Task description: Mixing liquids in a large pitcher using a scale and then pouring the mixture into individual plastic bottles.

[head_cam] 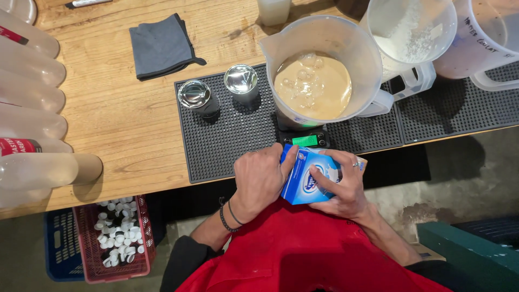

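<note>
Carton: blue and white milk carton held in both hands just in front of the green-lit scale, over the near edge of the counter, against the red apron.
Left hand: left hand wraps the carton's top left corner, thumb and fingers pressed at the top fold; grip closed on the carton.
Right hand: right hand clasps the carton's right side, fingers spread over the printed face; grip firm on the carton, a ring showing on one finger.
Jug: large clear jug stands on the scale, behind the carton, partly filled with bubbly tan liquid.
Mat: black rubber mat lies under the scale; two small metal cups stand on it left of the jug.
Other vessels: two more clear jugs sit right of the tan-filled jug, one with white powder inside.
Cloth: grey folded cloth lies left of the jug, beyond the mat.
Crate: red crate of white caps sits on the floor, left of the carton.
Step in hand: opening the carton's top, it seems; the spout is hidden by the left hand, so whether it is open yet cannot be told.
Next move calls for: a spout pulled fully clear, then a steady two-handed tilt over the jug's rim with an eye on the scale.
</note>
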